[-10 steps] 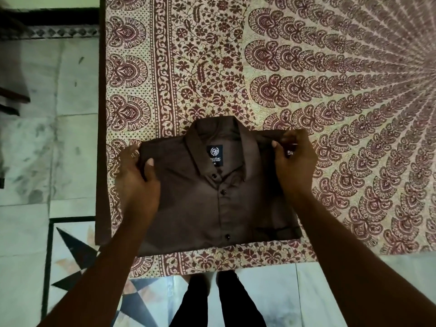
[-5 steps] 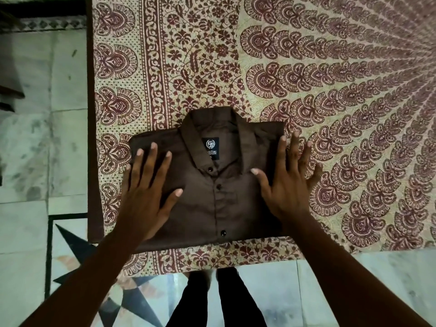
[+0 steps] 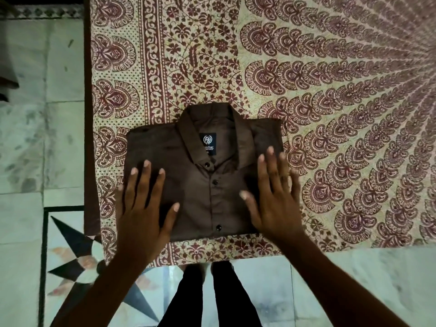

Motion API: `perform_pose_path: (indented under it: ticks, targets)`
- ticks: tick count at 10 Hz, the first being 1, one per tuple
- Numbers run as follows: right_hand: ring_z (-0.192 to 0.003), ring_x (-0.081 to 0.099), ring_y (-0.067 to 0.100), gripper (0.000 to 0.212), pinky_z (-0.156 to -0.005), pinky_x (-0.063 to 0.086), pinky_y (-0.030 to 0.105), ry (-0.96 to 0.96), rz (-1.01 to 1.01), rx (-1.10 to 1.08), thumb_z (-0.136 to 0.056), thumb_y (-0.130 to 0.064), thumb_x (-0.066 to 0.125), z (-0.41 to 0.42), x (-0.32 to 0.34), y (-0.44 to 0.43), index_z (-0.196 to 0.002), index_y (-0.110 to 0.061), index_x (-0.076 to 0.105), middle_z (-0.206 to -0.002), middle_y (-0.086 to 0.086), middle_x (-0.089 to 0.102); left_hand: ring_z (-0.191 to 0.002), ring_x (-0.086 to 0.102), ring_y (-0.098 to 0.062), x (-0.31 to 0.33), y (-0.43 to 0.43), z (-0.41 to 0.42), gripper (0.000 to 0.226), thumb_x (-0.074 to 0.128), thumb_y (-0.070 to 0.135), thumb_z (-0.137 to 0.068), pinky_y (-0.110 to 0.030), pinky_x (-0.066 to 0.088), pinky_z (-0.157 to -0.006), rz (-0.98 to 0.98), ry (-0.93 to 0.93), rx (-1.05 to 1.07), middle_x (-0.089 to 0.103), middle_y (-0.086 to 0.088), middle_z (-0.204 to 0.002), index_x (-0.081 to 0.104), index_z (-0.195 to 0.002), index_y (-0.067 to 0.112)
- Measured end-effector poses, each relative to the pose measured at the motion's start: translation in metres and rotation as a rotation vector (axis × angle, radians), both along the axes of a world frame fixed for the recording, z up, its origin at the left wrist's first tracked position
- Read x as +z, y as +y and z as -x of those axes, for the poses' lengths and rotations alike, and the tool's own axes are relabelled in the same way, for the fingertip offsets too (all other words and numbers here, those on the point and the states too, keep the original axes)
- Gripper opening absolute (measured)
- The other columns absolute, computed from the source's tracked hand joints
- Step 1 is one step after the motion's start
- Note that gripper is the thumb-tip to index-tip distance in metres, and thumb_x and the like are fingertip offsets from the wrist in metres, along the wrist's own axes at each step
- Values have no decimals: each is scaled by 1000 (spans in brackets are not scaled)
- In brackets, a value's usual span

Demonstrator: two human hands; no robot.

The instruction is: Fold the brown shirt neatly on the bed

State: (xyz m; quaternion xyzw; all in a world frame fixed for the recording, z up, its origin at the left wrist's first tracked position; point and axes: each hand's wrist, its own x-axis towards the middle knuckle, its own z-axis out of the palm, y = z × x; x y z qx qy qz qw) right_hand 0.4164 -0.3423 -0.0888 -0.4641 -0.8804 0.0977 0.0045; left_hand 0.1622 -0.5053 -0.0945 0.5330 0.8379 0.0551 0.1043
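The brown shirt (image 3: 207, 185) lies folded into a compact rectangle near the bed's front edge, collar up, buttons and black neck label showing. My left hand (image 3: 144, 208) rests flat on the shirt's left half, fingers straight and spread. My right hand (image 3: 273, 201) lies flat over the shirt's right edge, fingers spread, some of them reaching onto the bedsheet. Neither hand holds any cloth.
The bed is covered with a cream and maroon patterned sheet (image 3: 330, 90). Its left edge (image 3: 88, 114) and front edge border a marble floor (image 3: 35, 138) with a dark star inlay (image 3: 77, 263). My dark-trousered legs (image 3: 207, 296) stand against the front edge.
One second ago both hands pinched the shirt's upper corners. They let go, flattened on the shirt, and have since slid toward me along its sides.
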Motion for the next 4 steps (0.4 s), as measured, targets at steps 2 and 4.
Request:
perform_pose_path:
  ticks: [2,4]
  targets:
    - [-161,12,23,86,-125,21,53,-96,77,-43,-99,-65,44,-39,-28,-29,-165,-16,19,-174,2,12,-162,8,-31,-19,-16,-1,82,41,65,-97,-57,15,-125,144,-3,-50,5,0,-177,18,-167,29]
    - [-151,35,34,73,-124,28,52,117,253,-251,-103,-57,36,-30,19,-15,-157,-8,40,-166,13,35,-153,32,-36,29,0,-12,70,48,52,-98,-65,33,-119,10,-319,128,28,-5,-171,38,-159,21]
